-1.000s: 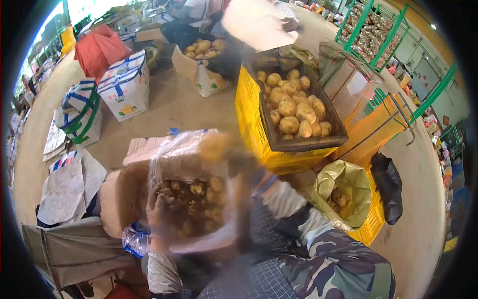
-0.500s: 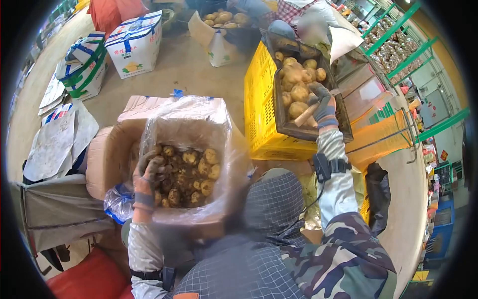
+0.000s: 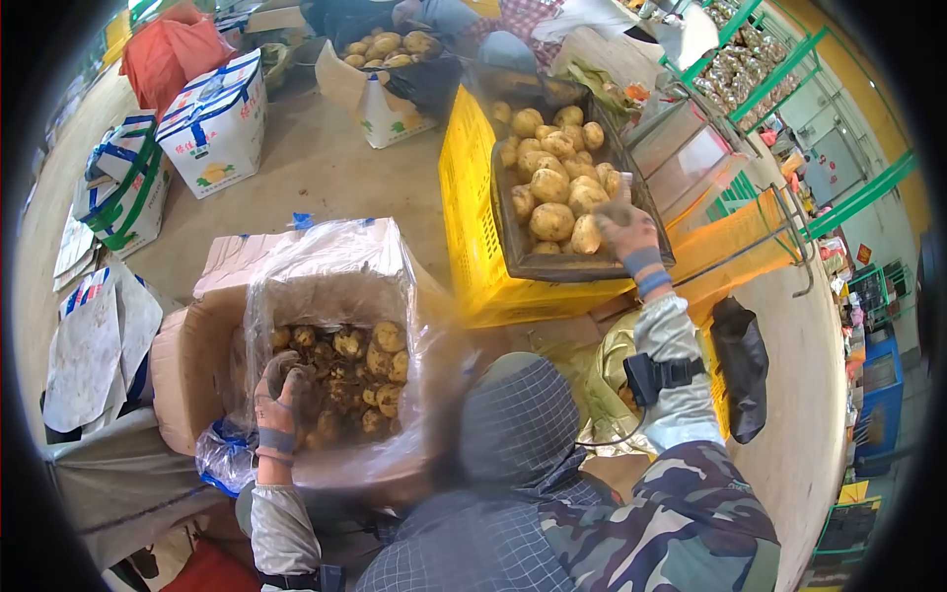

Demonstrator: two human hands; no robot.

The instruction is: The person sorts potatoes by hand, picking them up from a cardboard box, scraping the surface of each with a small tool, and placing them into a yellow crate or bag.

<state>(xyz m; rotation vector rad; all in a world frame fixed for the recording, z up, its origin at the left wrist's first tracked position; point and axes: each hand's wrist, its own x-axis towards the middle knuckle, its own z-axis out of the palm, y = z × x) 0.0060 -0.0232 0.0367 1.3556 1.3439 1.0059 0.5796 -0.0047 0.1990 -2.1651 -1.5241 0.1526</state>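
Observation:
My left hand (image 3: pixel 280 397), in a soiled glove, is at the left side of a cardboard box (image 3: pixel 176 380) lined with clear plastic. Its fingers curl over the soil-covered potatoes (image 3: pixel 353 343) inside; what they hold, if anything, is hidden. My right hand (image 3: pixel 628 235), also gloved, is closed at the near right corner of a dark tray (image 3: pixel 552 266) heaped with cleaner potatoes (image 3: pixel 549 185). A pale, stick-like tool (image 3: pixel 624 185) pokes up from its fingers. Beside those fingertips lies a potato (image 3: pixel 586 235).
The tray rests on a yellow crate (image 3: pixel 469 212). White printed cartons (image 3: pixel 212 138) stand at the back left, and another potato-filled carton (image 3: pixel 385 113) at the back. A person in a checked hood (image 3: pixel 523 405) is close in front. Orange mesh (image 3: pixel 725 259) hangs to the right.
The view has shifted, so the crate and boxes sit further left. My right hand has turned, and the tool's pale end now points away from me. My left hand stays over the soiled potatoes, fingers curled.

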